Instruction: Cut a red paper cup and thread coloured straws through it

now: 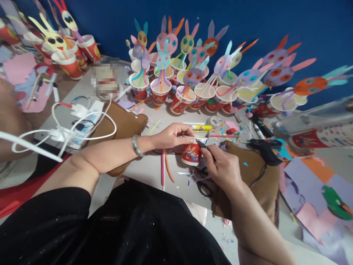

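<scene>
In the middle of the table, a red paper cup [191,154] with a printed cartoon figure stands upright in front of me. My left hand [173,136] pinches its rim from the left, thumb on the near edge. From the right, my right hand [223,162] is closed around a slim dark pointed tool [202,144], whose tip meets the cup near the rim. Its exact kind is not clear. Pink and orange strips [165,167] lie left of the cup. Behind it is a yellow marker [202,127].
Rows of cups with paper rabbit heads [163,60] fill the back. At left are a power strip [92,114] with white cables and a person's blurred arm [9,117]. Brown cushions [118,123] flank my work spot. Coloured paper [311,180] lies at right.
</scene>
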A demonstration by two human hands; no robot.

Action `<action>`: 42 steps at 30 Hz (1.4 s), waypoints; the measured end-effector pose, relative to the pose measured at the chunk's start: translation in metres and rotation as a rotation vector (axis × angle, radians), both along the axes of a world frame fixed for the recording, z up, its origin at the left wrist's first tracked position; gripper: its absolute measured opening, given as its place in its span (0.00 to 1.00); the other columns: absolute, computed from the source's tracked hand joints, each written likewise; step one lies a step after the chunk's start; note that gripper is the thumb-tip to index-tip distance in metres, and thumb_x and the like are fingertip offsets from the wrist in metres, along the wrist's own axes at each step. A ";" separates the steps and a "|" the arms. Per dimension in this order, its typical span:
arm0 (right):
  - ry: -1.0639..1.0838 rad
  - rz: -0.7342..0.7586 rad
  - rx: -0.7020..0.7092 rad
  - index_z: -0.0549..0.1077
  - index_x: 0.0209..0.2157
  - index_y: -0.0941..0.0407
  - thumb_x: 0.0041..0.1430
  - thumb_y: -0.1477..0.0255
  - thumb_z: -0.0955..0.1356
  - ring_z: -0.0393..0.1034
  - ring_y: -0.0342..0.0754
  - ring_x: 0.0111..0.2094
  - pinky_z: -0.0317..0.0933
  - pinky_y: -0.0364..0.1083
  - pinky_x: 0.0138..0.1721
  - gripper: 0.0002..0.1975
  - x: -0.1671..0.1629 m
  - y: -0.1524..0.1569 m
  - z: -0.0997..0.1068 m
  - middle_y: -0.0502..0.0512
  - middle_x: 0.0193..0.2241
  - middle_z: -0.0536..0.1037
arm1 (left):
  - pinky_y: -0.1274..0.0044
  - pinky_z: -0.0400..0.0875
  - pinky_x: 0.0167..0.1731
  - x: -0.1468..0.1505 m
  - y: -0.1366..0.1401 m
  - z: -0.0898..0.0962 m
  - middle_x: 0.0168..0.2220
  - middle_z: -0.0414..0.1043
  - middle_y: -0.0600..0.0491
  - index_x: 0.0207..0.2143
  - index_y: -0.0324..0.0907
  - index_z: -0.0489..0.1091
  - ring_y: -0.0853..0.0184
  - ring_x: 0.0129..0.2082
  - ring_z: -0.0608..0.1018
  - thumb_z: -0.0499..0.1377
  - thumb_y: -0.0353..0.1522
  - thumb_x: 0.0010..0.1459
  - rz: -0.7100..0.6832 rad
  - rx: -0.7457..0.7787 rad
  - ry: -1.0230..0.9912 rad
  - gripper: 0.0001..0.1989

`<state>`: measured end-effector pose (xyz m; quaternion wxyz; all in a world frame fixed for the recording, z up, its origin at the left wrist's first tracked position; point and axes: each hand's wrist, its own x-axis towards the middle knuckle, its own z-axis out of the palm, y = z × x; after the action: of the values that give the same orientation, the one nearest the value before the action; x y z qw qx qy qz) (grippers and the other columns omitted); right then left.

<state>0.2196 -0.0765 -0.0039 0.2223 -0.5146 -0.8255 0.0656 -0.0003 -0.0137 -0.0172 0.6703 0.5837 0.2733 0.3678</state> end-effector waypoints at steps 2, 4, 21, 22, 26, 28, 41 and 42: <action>0.009 0.000 0.005 0.67 0.26 0.54 0.72 0.60 0.60 0.60 0.43 0.17 0.50 0.43 0.23 0.21 0.000 0.000 0.000 0.49 0.16 0.68 | 0.78 0.70 0.37 0.000 0.000 0.000 0.30 0.73 0.54 0.32 0.36 0.73 0.74 0.31 0.73 0.67 0.32 0.54 0.001 -0.007 0.007 0.09; 0.024 0.002 0.004 0.68 0.26 0.54 0.71 0.61 0.61 0.60 0.43 0.17 0.50 0.43 0.23 0.20 0.000 0.001 0.000 0.49 0.16 0.67 | 0.78 0.70 0.37 0.000 -0.001 0.000 0.30 0.73 0.54 0.32 0.36 0.73 0.74 0.31 0.74 0.67 0.32 0.54 0.000 -0.004 0.008 0.08; 0.473 0.013 -0.653 0.70 0.24 0.55 0.65 0.45 0.62 0.52 0.42 0.18 0.49 0.44 0.21 0.29 0.004 0.007 0.014 0.45 0.15 0.59 | 0.79 0.70 0.36 -0.004 0.004 0.004 0.30 0.75 0.54 0.30 0.36 0.74 0.74 0.31 0.74 0.64 0.29 0.55 0.015 0.113 0.094 0.04; 0.479 0.013 -0.669 0.71 0.24 0.55 0.65 0.45 0.63 0.52 0.42 0.18 0.48 0.44 0.21 0.30 0.005 0.007 0.014 0.45 0.14 0.58 | 0.79 0.70 0.36 -0.004 0.004 0.004 0.29 0.75 0.54 0.30 0.36 0.74 0.74 0.30 0.74 0.64 0.29 0.55 0.012 0.130 0.098 0.04; 0.466 0.029 -0.686 0.71 0.23 0.55 0.65 0.45 0.63 0.52 0.42 0.18 0.48 0.44 0.20 0.29 0.007 0.008 0.015 0.46 0.14 0.59 | 0.79 0.69 0.36 -0.004 0.004 0.003 0.29 0.75 0.54 0.30 0.36 0.74 0.73 0.30 0.74 0.64 0.29 0.54 0.008 0.176 0.113 0.03; 0.459 0.034 -0.677 0.71 0.23 0.55 0.65 0.46 0.64 0.52 0.42 0.18 0.48 0.44 0.20 0.29 0.007 0.008 0.017 0.46 0.14 0.60 | 0.79 0.69 0.36 -0.004 0.004 0.003 0.29 0.76 0.53 0.30 0.36 0.74 0.73 0.31 0.75 0.64 0.29 0.54 0.002 0.195 0.122 0.03; 0.436 0.043 -0.679 0.72 0.22 0.56 0.65 0.47 0.64 0.53 0.41 0.18 0.49 0.43 0.21 0.29 0.008 0.007 0.020 0.46 0.14 0.61 | 0.79 0.69 0.35 -0.005 0.002 0.006 0.30 0.77 0.52 0.31 0.36 0.75 0.72 0.31 0.75 0.63 0.30 0.54 -0.037 0.254 0.172 0.04; 0.439 0.045 -0.683 0.72 0.22 0.56 0.65 0.47 0.64 0.53 0.41 0.18 0.49 0.43 0.21 0.30 0.008 0.007 0.021 0.46 0.14 0.60 | 0.79 0.69 0.35 -0.005 0.002 0.005 0.30 0.77 0.52 0.31 0.36 0.75 0.72 0.31 0.75 0.63 0.30 0.55 -0.040 0.261 0.171 0.04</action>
<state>0.2276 -0.0697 0.0168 0.2081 -0.5142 -0.7004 0.4492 -0.0052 -0.0115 -0.0119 0.5701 0.7004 0.2674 0.3360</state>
